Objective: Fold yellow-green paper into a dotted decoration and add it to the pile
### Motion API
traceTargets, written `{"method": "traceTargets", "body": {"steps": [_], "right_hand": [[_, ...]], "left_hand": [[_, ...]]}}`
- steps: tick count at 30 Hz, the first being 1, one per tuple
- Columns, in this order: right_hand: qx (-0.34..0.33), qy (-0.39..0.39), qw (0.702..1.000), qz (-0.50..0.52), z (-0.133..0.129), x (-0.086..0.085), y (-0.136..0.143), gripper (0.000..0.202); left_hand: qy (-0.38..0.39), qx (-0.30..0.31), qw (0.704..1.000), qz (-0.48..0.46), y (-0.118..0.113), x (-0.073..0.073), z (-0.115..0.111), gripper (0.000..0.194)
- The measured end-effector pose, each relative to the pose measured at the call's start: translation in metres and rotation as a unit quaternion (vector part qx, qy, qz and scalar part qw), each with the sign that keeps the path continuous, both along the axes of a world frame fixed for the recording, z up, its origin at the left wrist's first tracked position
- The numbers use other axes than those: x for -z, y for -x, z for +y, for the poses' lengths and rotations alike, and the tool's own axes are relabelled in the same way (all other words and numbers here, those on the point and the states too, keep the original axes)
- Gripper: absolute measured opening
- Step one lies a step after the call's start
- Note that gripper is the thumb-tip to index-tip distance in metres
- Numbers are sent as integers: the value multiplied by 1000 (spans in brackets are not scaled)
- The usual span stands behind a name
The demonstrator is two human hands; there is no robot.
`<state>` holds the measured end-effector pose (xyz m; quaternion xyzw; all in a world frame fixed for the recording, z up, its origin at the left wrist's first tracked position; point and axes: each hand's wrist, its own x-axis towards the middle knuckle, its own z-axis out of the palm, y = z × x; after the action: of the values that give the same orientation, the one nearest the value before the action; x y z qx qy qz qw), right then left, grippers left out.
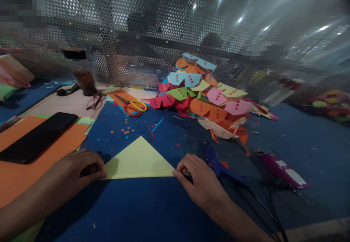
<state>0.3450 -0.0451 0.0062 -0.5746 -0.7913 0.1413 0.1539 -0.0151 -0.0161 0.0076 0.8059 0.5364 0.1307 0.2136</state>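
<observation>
A pale yellow sheet of paper (pixel 140 160), folded into a triangle, lies on the blue tabletop with its peak pointing away from me. My left hand (pixel 80 167) pinches its left corner between thumb and fingers. At the opposite corner, my right hand (pixel 199 178) pinches the paper in the same way. The straight folded edge runs between both hands, nearest to me. Just right of my right hand rests a blue glue gun (pixel 220 165) with a black cord.
Cut paper shapes (pixel 207 96) form a heap behind. Scissors (pixel 133 107), a phone (pixel 41 136) on orange paper (pixel 65 151), a lidded jar (pixel 83 72) and glasses (pixel 95 100) are to the left. A purple object (pixel 284 171) lies right. Perforated metal (pixel 115 52) stands at the back.
</observation>
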Motion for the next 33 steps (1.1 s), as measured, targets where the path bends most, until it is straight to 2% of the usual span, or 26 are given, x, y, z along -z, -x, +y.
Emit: {"method": "traceTargets", "body": {"steps": [8, 17, 24, 30, 33], "right_hand": [[-3, -30, 999, -19, -2, 3, -1, 10], [-23, -73, 997, -27, -4, 4, -1, 12], [-33, -106, 993, -30, -5, 3, -1, 16], [-61, -133, 989, -26, -7, 3, 1, 24], [-96, -156, 983, -31, -8, 3, 1, 35]], "left_hand": [[31, -2, 998, 51, -4, -7, -3, 29], [-27, 30, 998, 42, 7, -3, -1, 22], [-96, 88, 990, 59, 11, 1, 0, 21], [-137, 121, 983, 31, 6, 4, -6, 27], [-159, 143, 977, 9, 4, 6, -11, 29]]}}
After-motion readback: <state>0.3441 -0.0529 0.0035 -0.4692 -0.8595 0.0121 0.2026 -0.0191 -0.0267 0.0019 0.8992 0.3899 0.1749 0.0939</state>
